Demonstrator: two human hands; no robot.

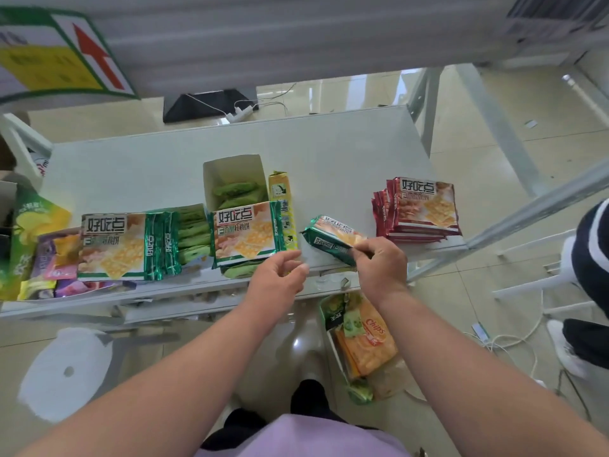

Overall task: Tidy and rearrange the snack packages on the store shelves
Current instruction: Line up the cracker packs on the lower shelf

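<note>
Nearest, the right hand pinches the near end of a green foil cracker packet, tilted on the front edge of the white metal shelf. Just left of that packet the left hand hovers with its fingers loosely curled, holding nothing. Farther left of the packet, a flat green cracker pack lies across an open white cardboard box — beyond it, to the right, sits a stack of red cracker packs.
</note>
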